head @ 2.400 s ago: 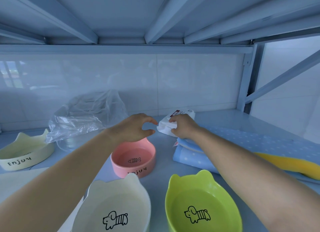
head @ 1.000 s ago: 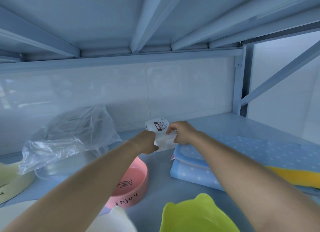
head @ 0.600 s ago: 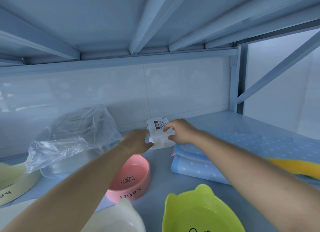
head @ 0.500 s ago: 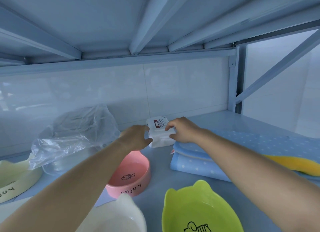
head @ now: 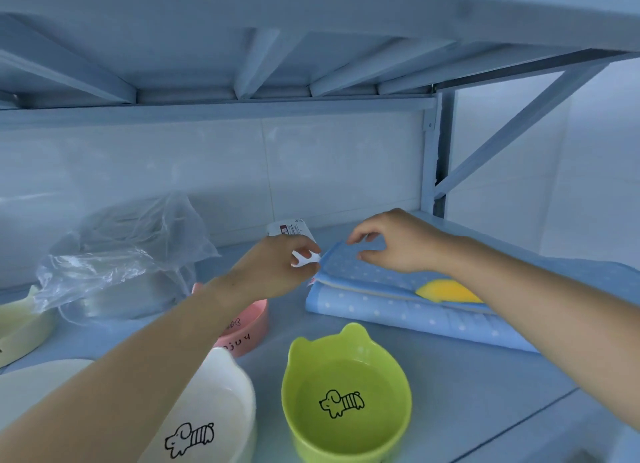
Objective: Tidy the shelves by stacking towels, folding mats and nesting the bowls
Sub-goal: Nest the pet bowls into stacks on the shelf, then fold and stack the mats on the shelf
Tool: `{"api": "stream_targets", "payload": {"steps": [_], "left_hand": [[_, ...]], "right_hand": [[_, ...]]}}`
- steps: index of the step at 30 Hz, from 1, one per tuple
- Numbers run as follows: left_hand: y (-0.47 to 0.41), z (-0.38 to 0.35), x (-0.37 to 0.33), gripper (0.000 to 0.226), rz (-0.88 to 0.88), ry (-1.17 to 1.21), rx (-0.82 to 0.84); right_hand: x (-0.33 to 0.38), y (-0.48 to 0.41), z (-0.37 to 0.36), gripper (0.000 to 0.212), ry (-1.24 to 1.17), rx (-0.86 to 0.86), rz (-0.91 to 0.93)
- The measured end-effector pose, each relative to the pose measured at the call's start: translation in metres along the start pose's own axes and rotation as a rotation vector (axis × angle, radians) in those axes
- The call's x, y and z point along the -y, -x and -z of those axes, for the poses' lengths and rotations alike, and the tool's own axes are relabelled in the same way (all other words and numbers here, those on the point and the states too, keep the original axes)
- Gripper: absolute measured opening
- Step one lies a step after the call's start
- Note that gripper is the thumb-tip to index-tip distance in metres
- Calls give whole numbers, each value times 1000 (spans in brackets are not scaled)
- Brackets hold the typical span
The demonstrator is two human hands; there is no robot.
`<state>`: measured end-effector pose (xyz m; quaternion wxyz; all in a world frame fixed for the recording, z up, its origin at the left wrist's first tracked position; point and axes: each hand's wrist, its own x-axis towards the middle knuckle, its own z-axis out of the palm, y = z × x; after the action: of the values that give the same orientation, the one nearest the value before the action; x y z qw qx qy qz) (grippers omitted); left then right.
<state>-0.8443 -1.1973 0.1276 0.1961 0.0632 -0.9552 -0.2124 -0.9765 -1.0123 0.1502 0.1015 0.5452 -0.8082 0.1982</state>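
A white packet with a red label (head: pixel 290 228) lies at the back of the shelf, mostly hidden behind my left hand (head: pixel 277 267), which pinches a white flap of it. My right hand (head: pixel 391 242) hovers with curled fingers over the far corner of the folded blue dotted mat (head: pixel 398 305), holding nothing. A yellow patch (head: pixel 446 291) shows on the mat. A pink bowl (head: pixel 251 324) sits under my left forearm. A green bowl with ears (head: pixel 346 393) and a white bowl with a dog drawing (head: pixel 214 414) stand near the front.
A crumpled clear plastic bag (head: pixel 117 258) lies at back left over a clear container. A cream bowl (head: pixel 17 327) sits at the far left edge. The shelf above (head: pixel 311 29) hangs low. A diagonal brace (head: pixel 519 123) and upright post close the right side.
My right hand has let go of the white packet and moved right over the mat's corner. My left hand still holds the packet, now set further back.
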Motion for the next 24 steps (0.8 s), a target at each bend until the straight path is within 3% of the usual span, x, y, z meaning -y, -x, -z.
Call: {"api": "stream_targets", "payload": {"steps": [5, 11, 16, 20, 24], "left_hand": [[13, -16, -17, 21, 31, -37, 47], [11, -24, -83, 21, -48, 8, 16], [3, -67, -157, 24, -141, -71, 87], [-1, -115, -197, 43, -160, -214, 143], [2, -156, -227, 58, -73, -358, 106]], "right_hand": [[-24, 44, 12, 28, 6, 78, -14], [-71, 114, 35, 24, -86, -57, -75], [-121, 179, 60, 26, -99, -88, -156], [-155, 222, 72, 26, -99, -42, -194], [-175, 250, 74, 26, -104, -7, -176]]}}
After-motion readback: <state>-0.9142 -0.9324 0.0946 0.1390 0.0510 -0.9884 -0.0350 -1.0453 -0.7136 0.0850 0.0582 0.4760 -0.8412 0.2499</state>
